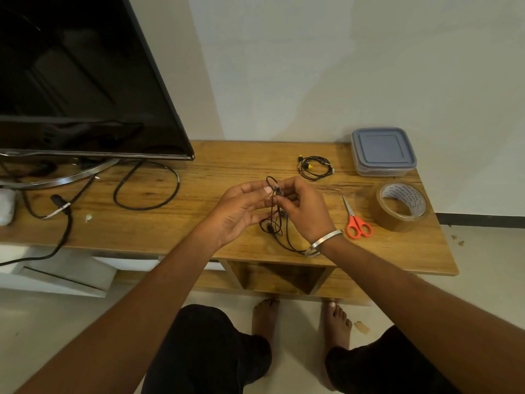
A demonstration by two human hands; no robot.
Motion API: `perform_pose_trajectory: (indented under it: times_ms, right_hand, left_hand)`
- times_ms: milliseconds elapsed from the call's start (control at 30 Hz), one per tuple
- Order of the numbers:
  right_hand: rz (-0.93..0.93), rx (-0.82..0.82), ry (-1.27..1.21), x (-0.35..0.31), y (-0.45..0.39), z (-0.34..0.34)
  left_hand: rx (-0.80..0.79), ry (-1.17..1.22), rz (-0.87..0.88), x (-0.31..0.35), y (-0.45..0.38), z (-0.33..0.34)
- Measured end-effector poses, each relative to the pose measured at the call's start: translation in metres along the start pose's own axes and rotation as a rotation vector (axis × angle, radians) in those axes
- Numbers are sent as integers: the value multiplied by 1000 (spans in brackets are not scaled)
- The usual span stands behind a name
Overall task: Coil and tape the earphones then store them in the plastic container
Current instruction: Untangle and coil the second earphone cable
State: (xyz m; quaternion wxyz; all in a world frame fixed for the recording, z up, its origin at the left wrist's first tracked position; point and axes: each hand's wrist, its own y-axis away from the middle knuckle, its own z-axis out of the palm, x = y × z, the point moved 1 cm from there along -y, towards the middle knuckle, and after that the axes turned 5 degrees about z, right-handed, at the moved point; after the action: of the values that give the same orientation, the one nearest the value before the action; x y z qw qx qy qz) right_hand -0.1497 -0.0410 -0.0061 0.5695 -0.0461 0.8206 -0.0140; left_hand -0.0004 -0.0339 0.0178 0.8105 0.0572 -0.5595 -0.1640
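From the head view, both hands meet above the middle of the wooden tabletop [176, 194]; the left hand [241, 211] pinches the black earphones [277, 220] near their top between thumb and fingertips, palm turned up and the other fingers loosely spread; the right hand [305, 209] curls its fingers round the same cord just beside the left fingertips, a metal bangle [324, 241] on its wrist. A small loop of cord stands above the pinch; the rest hangs down in loose tangled loops between the palms and trails onto the tabletop under the right wrist; the earphones are not yet a tidy coil.

A second pair [314, 167], black with yellow tips, lies coiled on the tabletop beyond the hands, near the far edge; just right of it, in the far right corner, sits the plastic container [383, 151], square, clear-walled, its blue-grey lid on. A roll of brown tape [399, 206] lies flat near the right edge, in front of the container; red-handled scissors [356, 220] lie between the tape and the right hand, blades pointing away.

On the left a dark TV [85, 81] stands on a curved metal foot; a black cable [146, 186] loops on the tabletop in front of it; another cable runs off the front edge; bare feet show on the floor below.
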Motion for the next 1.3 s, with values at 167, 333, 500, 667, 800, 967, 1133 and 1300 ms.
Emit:
perform_pose_trajectory:
  times_ms: [167, 333, 500, 667, 800, 967, 1133, 1300]
  right_hand:
    - [45, 13, -73, 3, -3, -1]
    - [42, 7, -99, 4, -2, -1]
    - [-32, -28, -55, 3, 0, -2]
    - [-116, -25, 69, 1, 0, -3]
    - [-101, 10, 107, 4, -2, -2]
    - [8, 34, -5, 1, -1, -1]
    - [-86, 34, 68, 0, -2, 0]
    - [-75, 39, 1, 0, -1, 0]
  left_hand:
    - [26, -97, 20, -3, 0, -1]
    - [86, -122, 12, -3, -1, -1]
    - [126, -96, -5, -3, -1, -1]
    - [166, -87, 14, -1, -2, -3]
    - [55, -169, 38, -1, -1, -3]
    - [9, -313, 56, -5, 2, -3]
    - [30, -322, 47, -6, 4, 1]
    - [77, -300, 51, -6, 3, -2]
